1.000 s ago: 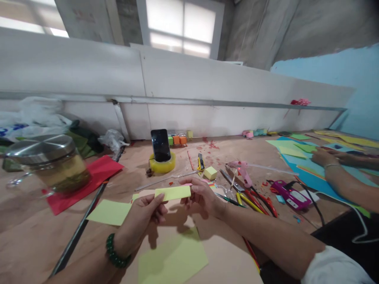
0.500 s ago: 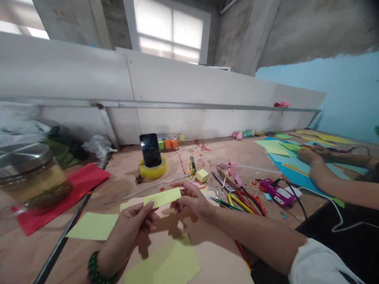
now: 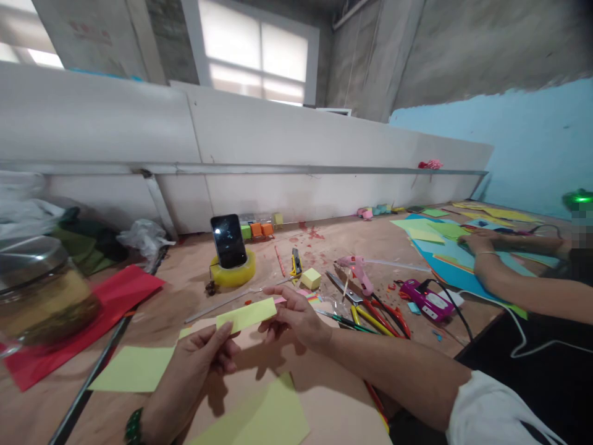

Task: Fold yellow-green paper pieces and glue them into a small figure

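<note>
Above the table, both hands pinch opposite ends of a yellow-green paper strip.

Left hand and right hand pinch ends of yellow strip above table. Yellow sheets below. Phone upright in tape roll. Glue gun, scissors right. Co-worker's hand on blue paper.
</note>
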Demonstrator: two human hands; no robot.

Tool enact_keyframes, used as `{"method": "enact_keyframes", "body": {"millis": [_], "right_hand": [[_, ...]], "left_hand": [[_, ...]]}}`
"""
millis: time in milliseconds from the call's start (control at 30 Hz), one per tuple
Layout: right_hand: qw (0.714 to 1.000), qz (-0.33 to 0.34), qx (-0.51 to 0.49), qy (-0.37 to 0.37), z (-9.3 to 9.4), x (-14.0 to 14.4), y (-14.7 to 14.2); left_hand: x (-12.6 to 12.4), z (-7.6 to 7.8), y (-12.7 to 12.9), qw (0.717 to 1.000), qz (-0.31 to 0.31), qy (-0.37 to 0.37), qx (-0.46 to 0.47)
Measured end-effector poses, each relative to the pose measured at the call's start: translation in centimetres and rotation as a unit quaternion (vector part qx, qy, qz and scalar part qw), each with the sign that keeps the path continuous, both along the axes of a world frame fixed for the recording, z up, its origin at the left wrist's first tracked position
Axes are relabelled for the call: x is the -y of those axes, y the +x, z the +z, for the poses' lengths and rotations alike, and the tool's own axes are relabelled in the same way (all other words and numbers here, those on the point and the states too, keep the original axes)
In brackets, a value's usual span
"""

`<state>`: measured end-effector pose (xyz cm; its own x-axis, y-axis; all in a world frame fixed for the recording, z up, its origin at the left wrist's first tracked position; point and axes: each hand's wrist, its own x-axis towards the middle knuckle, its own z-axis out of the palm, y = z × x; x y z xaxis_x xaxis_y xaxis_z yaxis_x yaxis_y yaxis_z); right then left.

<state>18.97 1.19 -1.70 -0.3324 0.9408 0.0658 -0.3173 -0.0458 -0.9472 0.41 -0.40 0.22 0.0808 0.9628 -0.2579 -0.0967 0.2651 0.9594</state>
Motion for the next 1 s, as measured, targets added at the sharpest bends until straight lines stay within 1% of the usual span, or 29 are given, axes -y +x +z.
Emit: {"method": "enact_keyframes", "body": {"millis": [133,300,433,500,600,700,800,867,1000], "right_hand": [[1.000,0.006,0.008,-0.010,-0.06,-0.22,0.16],[0.999,-0.029,0.008,-0.029,-0.08,-0.49,0.44],[0.999,-0.017,0.048,-0.001,-0.07,-0.17,0.31],[0.998,-0.019,0.051,0.012,-0.08,-0.01,0.11],[0.998,-0.041,0.039,0.032,-0.08,0.03,-0.18],[0.996,-0.073,0.030,0.050,0.01,-0.07,-0.32],[0.993,-0.103,0.023,0.060,0.19,-0.10,-0.30],[0.991,-0.114,0.021,0.059,0.33,-0.05,-0.26],[0.991,-0.116,0.017,0.061,0.50,0.07,-0.21]], "left_hand": [[0.05,0.39,-0.08,1.000,-0.003,-0.005,0.002],[0.16,0.41,-0.06,1.000,-0.003,0.000,-0.005],[0.15,-0.08,0.06,1.000,-0.011,0.006,-0.022],[0.05,-0.31,0.10,1.000,-0.011,0.002,-0.020],[-0.10,-0.45,0.12,1.000,-0.014,-0.009,-0.007],[-0.03,-0.23,0.19,0.999,-0.019,-0.030,0.019],[0.25,0.16,0.27,0.998,-0.035,-0.049,0.035],[0.42,0.30,0.26,0.996,-0.057,-0.057,0.040],[0.53,0.08,0.15,0.990,-0.097,-0.087,0.052]]}}
